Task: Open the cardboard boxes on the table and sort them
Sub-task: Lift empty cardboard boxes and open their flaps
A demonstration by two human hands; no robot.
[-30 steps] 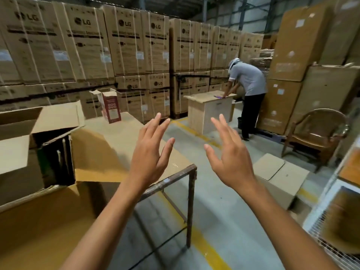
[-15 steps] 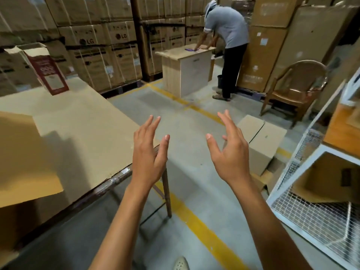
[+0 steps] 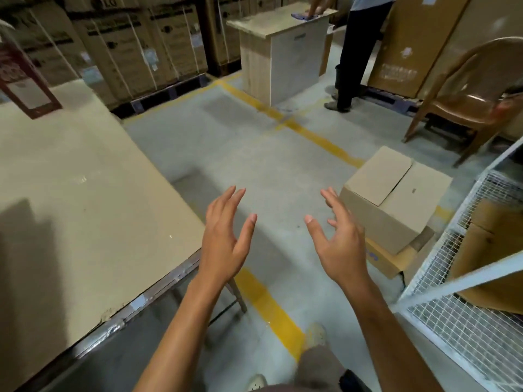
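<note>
Where the view begins at the far left, a red-and-white carton [image 3: 27, 86] is seen standing upright at the back of the table [image 3: 85, 199], whose top is covered by a plain cardboard sheet and edged with a metal frame. Behind the table, strapped stacked cartons [image 3: 127, 43] are lined up on pallets. Just past the table's near right corner, the left hand [image 3: 226, 244] is held in the air above the concrete floor, fingers straight and spread, thumb set apart, and nothing is held in it. A yellow floor line [image 3: 268, 304] is seen running beneath the forearms, and farther back a wooden cabinet [image 3: 283, 52] is placed on the floor. The right hand [image 3: 341, 247] is raised beside the left one, apart from it, its fingers spread and slightly bent, and it too is empty. Another person [image 3: 356, 46], seen only in part, is bent over the cabinet top. Just right of the right hand's fingertips, a closed cardboard box [image 3: 396, 199] is set on flattened cardboard [image 3: 387, 264] on the floor, with one top flap laid over the other. Whether the box is touched cannot be told. A brown chair [image 3: 475, 94] is placed beyond it, and the lower right corner is filled by a white wire-mesh rack [image 3: 452, 321] with cardboard inside.
</note>
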